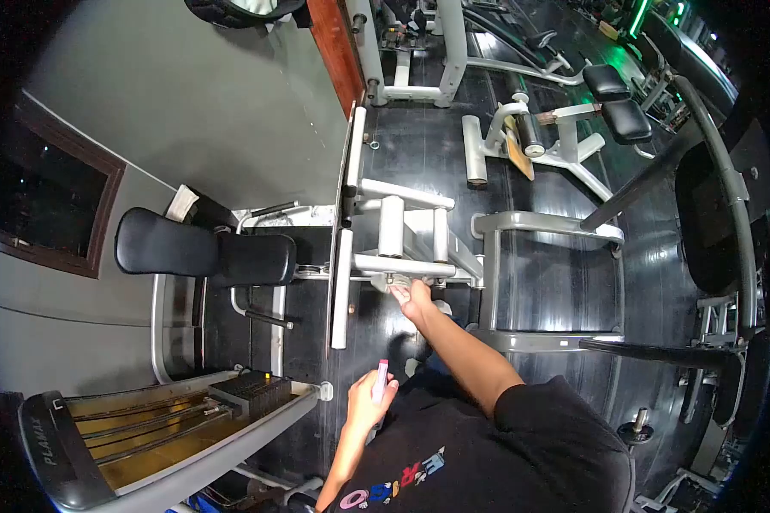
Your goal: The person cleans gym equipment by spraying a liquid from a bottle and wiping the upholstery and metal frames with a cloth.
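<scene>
The right arm extends forward and inward from the shoulder, elbow nearly straight; the right hand [415,297] is angled toward the white machine frame [402,264], fingers closed on a pale cloth [394,280] located at the near side of the lower horizontal tube. The left forearm rises from the bottom edge, positioned nearer the torso; the left hand [368,402] is clamped around a slim pink-and-white container [382,373], held near upright, pink end uppermost. A black padded seat [257,259] stands left of the frame.
</scene>
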{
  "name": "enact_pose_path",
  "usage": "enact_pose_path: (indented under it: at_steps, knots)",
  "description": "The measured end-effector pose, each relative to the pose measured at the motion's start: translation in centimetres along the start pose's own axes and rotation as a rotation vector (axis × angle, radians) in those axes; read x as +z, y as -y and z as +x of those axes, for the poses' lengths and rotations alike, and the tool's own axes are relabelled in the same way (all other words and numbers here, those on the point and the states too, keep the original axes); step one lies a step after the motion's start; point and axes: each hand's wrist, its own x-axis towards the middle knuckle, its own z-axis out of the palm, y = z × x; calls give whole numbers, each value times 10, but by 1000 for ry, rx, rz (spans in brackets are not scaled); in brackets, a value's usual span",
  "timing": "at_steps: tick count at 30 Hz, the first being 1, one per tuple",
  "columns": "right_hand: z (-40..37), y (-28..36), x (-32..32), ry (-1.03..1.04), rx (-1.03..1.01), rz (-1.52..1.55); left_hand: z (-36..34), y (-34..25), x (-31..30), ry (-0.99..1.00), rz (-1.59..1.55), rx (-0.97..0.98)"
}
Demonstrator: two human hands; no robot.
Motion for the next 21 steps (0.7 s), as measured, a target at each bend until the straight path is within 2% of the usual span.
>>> enact_pose_path:
  at_steps: [2, 3, 5, 6, 8, 9, 11, 12, 13, 15, 16, 17, 19, 21]
  knots:
    - [-8, 0, -5, 50, -154, 197, 0, -5, -8, -19, -1, 1]
    - [-26, 20, -30, 22, -173, 170, -12, -10, 6, -9, -41, -8]
    - [-43, 35, -21, 16, -166, 71, -16, 1, 1, -51, -36, 26]
    - [-46, 28, -17, 25, -154, 64, -23, 4, -6, -40, -37, -24]
    - [-56, 22, -18, -11, -289, -53, -39, 18, -7, -50, -26, -40]
    - [-54, 21, -18, -5, -288, -57, -41, 24, -7, -55, -12, -39]
    - [-42, 13, -33, -147, -482, -438, -49, 28, -11, -72, -9, -73]
    - [-45, 10, -32, -174, -688, -538, -51, 30, -13, -88, -9, -101]
    - [-49, 11, -33, -171, -685, -543, -53, 32, -14, -91, -11, -106]
    - [-70, 19, -32, -203, -782, -830, -57, 36, -15, -114, -45, -170]
    - [-76, 20, -28, -103, -834, -679, -57, 36, -15, -117, -47, -176]
    - [-74, 19, -22, -101, -830, -683, -57, 35, -15, -118, -42, -174]
    - [-68, 15, -9, 8, -919, -852, -57, 35, -16, -113, -32, -185]
    - [-71, -3, 27, 50, -1371, -1115, -52, 33, -13, -103, -57, -135]
